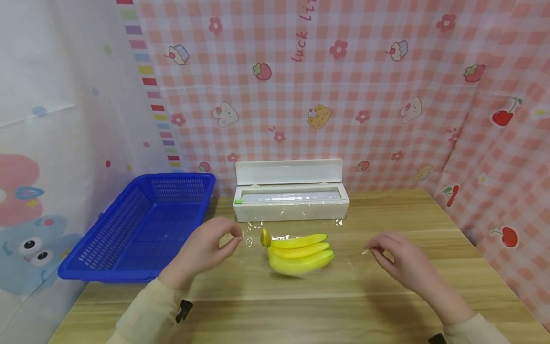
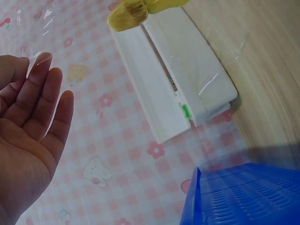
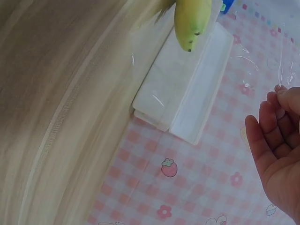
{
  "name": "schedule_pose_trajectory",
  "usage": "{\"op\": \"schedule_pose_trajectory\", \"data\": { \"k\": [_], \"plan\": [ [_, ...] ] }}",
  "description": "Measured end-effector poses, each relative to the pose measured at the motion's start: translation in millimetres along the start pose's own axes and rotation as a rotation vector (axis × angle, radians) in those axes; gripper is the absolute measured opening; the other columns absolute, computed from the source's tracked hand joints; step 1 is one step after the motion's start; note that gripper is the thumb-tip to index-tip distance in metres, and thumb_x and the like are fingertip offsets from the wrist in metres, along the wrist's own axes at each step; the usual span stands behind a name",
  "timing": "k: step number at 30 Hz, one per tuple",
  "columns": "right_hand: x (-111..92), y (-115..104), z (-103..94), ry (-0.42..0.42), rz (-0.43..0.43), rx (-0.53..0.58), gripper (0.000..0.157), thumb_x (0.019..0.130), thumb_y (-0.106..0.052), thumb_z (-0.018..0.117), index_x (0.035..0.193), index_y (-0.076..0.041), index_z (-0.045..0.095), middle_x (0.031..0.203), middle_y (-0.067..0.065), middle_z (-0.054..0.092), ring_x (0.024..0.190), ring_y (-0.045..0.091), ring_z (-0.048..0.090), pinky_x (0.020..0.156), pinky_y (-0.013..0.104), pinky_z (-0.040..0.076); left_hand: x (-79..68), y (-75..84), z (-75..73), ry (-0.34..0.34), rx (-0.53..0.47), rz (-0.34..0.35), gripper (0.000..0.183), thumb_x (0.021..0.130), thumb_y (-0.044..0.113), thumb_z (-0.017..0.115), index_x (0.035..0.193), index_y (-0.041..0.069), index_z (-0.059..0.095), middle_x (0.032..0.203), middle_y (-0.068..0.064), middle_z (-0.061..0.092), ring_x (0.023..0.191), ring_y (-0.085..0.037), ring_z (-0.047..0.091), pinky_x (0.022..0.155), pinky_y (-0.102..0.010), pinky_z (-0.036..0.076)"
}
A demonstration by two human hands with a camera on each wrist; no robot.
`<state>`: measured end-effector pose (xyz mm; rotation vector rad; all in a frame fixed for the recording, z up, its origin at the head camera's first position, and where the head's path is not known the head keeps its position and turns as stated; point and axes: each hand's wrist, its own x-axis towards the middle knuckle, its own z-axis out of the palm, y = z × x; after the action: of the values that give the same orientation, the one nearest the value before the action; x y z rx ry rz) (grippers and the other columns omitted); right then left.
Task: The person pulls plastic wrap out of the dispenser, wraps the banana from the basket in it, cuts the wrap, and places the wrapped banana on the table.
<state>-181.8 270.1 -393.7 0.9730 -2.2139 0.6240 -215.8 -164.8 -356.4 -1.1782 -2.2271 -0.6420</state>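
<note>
A bunch of yellow bananas point(image 1: 298, 253) with green tips lies on the table, its brown-yellow stem end toward my left hand. Thumb and forefinger of my left hand point(image 1: 210, 246) pinch clear cling film point(image 2: 47, 21) on the left of the bunch. On the other side, my right hand point(image 1: 401, 258) pinches the same thin sheet, which stretches taut from the fingertips in the right wrist view. The film shows mainly as glints around the bananas and along the front of a white cling film dispenser point(image 1: 292, 211), whose lid point(image 1: 289, 173) stands raised behind them.
A blue plastic basket point(image 1: 172, 191) stands at the left, close beside my left forearm. The wooden table point(image 1: 309, 315) backs onto a pink checked cloth point(image 1: 275, 100) behind the dispenser. More cloth hangs at both sides. A green slider point(image 1: 238, 202) sits at the dispenser's left end.
</note>
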Motion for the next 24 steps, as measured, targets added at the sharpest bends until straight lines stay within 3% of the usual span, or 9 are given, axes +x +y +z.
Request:
{"op": "schedule_pose_trajectory", "data": {
  "k": [3, 5, 8, 16, 24],
  "plan": [
    [1.6, 1.6, -0.1, -0.013, 0.039, -0.009, 0.005, 0.094, -0.013, 0.069, 0.089, -0.011, 0.070, 0.085, -0.006, 0.067, 0.076, 0.006, 0.059, 0.067, 0.014, 0.045, 2.3, -1.2, 0.1, 0.007, -0.005, -0.060, 0.017, 0.080, -0.002, 0.075, 0.086, 0.010, 0.064, 0.083, 0.002, 0.065, 0.081, -0.015, 0.062, 0.073, -0.035, 0.055],
    [3.2, 2.3, 0.1, -0.012, 0.053, -0.016, 0.019, 0.080, 0.004, 0.076, 0.089, -0.011, 0.070, 0.085, -0.006, 0.066, 0.076, 0.007, 0.060, 0.068, 0.014, 0.045, 3.3, -2.5, 0.3, -0.002, -0.012, -0.108, 0.017, 0.080, -0.002, 0.074, 0.086, 0.010, 0.064, 0.082, 0.002, 0.065, 0.081, -0.015, 0.063, 0.074, -0.035, 0.055],
    [6.3, 2.9, 1.3, -0.003, 0.074, -0.044, 0.031, 0.070, 0.011, 0.079, 0.088, -0.011, 0.070, 0.085, -0.007, 0.066, 0.077, 0.009, 0.060, 0.068, 0.015, 0.045, 4.4, -3.7, 1.2, -0.020, -0.030, -0.188, 0.017, 0.081, -0.002, 0.073, 0.086, 0.011, 0.063, 0.081, 0.003, 0.064, 0.082, -0.015, 0.064, 0.075, -0.035, 0.055],
    [11.7, 6.7, 7.7, -0.009, 0.133, -0.078, 0.025, 0.073, 0.010, 0.079, 0.088, -0.008, 0.072, 0.084, -0.006, 0.065, 0.075, 0.008, 0.058, 0.062, 0.028, 0.052, 6.0, -6.7, 6.1, 0.006, -0.080, -0.332, 0.015, 0.083, 0.000, 0.072, 0.085, 0.010, 0.061, 0.079, 0.004, 0.063, 0.079, -0.015, 0.063, 0.074, -0.035, 0.056],
    [11.7, 12.1, 17.9, -0.018, 0.224, -0.081, 0.021, 0.077, 0.008, 0.077, 0.089, -0.009, 0.072, 0.084, -0.004, 0.066, 0.073, 0.009, 0.059, 0.059, 0.031, 0.054, 7.7, -13.7, 11.5, 0.002, -0.131, -0.464, 0.013, 0.084, 0.004, 0.072, 0.084, 0.011, 0.061, 0.077, 0.006, 0.063, 0.075, -0.011, 0.061, 0.073, -0.035, 0.055]
  ]
}}
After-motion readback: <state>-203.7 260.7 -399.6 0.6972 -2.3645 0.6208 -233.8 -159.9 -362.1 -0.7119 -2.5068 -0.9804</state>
